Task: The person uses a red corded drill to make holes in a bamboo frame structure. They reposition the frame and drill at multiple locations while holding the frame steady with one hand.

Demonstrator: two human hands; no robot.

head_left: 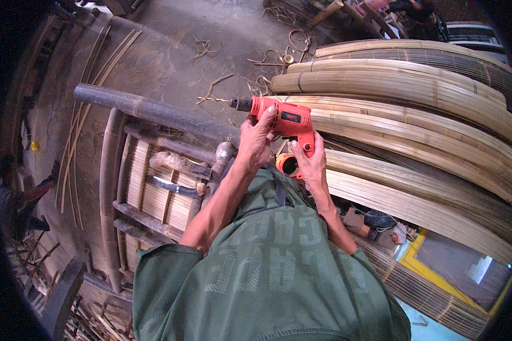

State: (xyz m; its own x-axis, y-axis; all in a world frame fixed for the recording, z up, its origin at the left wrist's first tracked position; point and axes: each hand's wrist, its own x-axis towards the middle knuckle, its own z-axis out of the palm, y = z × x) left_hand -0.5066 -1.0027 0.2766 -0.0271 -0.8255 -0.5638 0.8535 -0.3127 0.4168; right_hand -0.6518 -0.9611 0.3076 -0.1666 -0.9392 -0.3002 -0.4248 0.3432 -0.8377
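Note:
A red power drill (pixel 284 116) is held level in front of my chest, its black chuck (pixel 242 104) and long twist bit (pixel 213 100) pointing left. My left hand (pixel 256 139) grips the front of the drill body from below, with the thumb along its side. Around the drill's handle (pixel 307 142) my right hand (pixel 312 162) is closed; whether a finger presses the trigger is hidden. Just under the hands shows a red and yellow round container (pixel 288 165) with a dark opening, partly covered by my right hand.
To the left stands a dark bamboo frame (pixel 111 199), with a plastic-wrapped item (pixel 176 163) on it. Several rolled bamboo blinds (pixel 392 82) are stacked at the right. Thin bamboo strips (pixel 99 85) and fibre scraps (pixel 202 48) lie on the floor. A yellow-edged panel (pixel 415 250) sits lower right.

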